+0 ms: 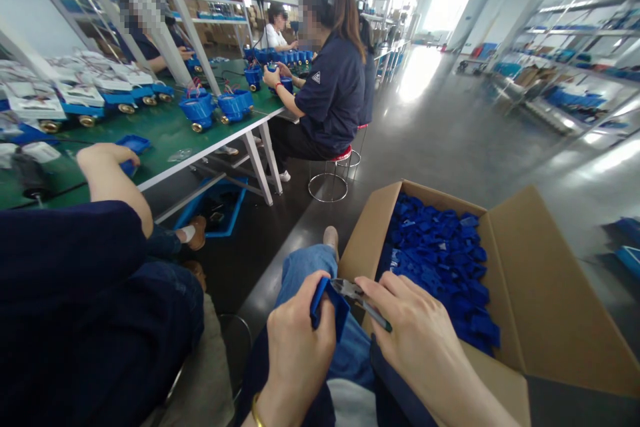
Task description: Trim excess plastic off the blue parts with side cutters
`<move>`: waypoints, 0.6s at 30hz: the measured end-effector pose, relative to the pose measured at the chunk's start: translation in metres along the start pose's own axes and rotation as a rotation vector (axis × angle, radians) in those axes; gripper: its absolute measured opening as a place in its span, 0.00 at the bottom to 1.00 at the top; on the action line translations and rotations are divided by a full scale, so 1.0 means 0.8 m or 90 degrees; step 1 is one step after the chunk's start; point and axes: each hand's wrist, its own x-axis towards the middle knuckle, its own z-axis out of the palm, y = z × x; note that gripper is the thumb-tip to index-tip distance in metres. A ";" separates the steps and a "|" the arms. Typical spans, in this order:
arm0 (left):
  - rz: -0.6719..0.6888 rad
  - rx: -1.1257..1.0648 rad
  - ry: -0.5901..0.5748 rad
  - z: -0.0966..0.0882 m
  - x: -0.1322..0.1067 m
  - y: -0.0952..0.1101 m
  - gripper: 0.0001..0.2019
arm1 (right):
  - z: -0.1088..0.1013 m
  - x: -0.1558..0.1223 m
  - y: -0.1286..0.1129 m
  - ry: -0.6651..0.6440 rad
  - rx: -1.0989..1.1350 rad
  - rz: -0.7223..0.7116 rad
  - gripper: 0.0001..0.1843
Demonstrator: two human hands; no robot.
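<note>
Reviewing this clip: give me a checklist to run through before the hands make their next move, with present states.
1. Left hand grips the blue part: ok.
2. Right hand holds the pliers: ok.
3. Pliers' tips at the part's upper edge: ok.
4. Pliers' jaws closed on plastic: cannot tell, too small.
5. Open carton within easy reach: looks ok, beside the right hand, with blue pieces inside.
6. Neighbour's forearm clear of the pliers: ok, over by the table.
</note>
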 end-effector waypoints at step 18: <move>-0.046 0.008 -0.064 0.001 0.006 -0.006 0.17 | 0.003 0.003 -0.003 -0.097 0.055 0.065 0.23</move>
